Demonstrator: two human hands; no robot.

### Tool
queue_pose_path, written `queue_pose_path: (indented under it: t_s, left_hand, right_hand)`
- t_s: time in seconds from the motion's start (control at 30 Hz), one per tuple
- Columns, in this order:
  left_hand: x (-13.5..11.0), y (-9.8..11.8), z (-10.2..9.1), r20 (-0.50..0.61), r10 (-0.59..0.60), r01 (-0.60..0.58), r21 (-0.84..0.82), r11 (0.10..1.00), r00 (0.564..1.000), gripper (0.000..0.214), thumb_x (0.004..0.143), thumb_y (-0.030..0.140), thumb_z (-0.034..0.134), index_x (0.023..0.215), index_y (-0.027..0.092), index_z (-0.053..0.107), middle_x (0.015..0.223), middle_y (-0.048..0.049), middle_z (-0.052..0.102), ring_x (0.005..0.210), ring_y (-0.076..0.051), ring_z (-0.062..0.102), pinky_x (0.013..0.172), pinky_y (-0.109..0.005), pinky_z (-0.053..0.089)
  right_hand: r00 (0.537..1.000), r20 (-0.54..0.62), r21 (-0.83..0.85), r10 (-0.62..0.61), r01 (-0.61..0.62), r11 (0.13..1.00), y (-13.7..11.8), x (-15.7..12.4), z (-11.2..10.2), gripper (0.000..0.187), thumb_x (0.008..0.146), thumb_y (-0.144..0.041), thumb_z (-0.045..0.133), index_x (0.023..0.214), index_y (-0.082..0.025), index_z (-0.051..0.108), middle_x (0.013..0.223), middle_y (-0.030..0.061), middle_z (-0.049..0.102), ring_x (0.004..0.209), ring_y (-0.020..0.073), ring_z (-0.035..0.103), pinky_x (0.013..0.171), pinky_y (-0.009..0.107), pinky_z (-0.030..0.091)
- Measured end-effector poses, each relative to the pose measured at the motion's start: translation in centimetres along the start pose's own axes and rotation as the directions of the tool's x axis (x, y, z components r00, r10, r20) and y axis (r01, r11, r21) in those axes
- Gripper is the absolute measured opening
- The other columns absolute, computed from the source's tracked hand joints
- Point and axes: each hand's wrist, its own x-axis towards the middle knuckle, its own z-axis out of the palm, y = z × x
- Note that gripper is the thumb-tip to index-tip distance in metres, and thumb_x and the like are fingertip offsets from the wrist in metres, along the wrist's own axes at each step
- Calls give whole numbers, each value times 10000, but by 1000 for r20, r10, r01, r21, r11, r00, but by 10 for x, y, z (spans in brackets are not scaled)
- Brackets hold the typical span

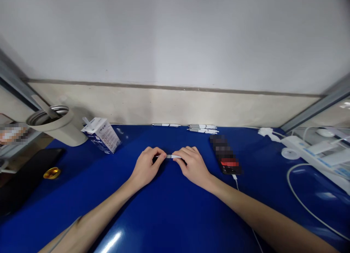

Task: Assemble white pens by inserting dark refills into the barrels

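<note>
My left hand (147,167) and my right hand (193,166) rest on the glossy blue tabletop (175,216), close together. Between them, both hands grip a slim white-and-black pen (170,156) lying level, its ends hidden by my fingers. My left hand holds the dark end and my right hand holds the white end. Several similar white pens (202,129) lie along the far edge, well beyond my fingers, with another white pen (166,125) to their left.
A black smartphone (225,154), partly blurred, lies to the right of my right hand with a white cable (234,177). A printed carton (101,135), a beige cup (56,125), a gold lid (51,172), a dark flat slab (27,176) and a white power strip (308,151) surround them. A wall stands behind.
</note>
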Motion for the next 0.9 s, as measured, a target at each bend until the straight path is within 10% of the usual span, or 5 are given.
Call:
queue_pose_path:
  t_s: [0.37, 0.57, 0.9]
  left_hand:
    - [-4, 0, 2, -4, 236, -230, 204, 951, 972, 273, 964, 343, 439, 857, 189, 636, 805, -37, 648, 778, -183, 503, 742, -333, 390]
    - [-2, -2, 3, -198, 65, -59, 33, 998, 978, 543, 758, 453, 714, 1187, 211, 484, 1015, -50, 586, 881, -192, 536, 781, -338, 454]
    - [-3, -1, 6, -57, 82, -76, 102, 992, 995, 246, 885, 339, 552, 1102, 225, 527, 980, -37, 602, 941, -206, 544, 805, -361, 440]
  right_hand:
    - [994, 108, 85, 14, -24, 996, 0, -2, 2, 167, 953, -184, 424, 924, -212, 586, 866, 13, 651, 783, 146, 564, 734, 283, 392]
    - [975, 86, 174, 204, -216, 961, -2, 4, -3, 154, 937, -298, 472, 824, -200, 510, 741, -14, 570, 644, 114, 504, 594, 242, 321]
    - [902, 158, 742, 401, -377, 554, 14, 12, 0, 541, 939, -549, 375, 531, -202, 304, 536, -36, 328, 535, 104, 334, 567, 270, 292]
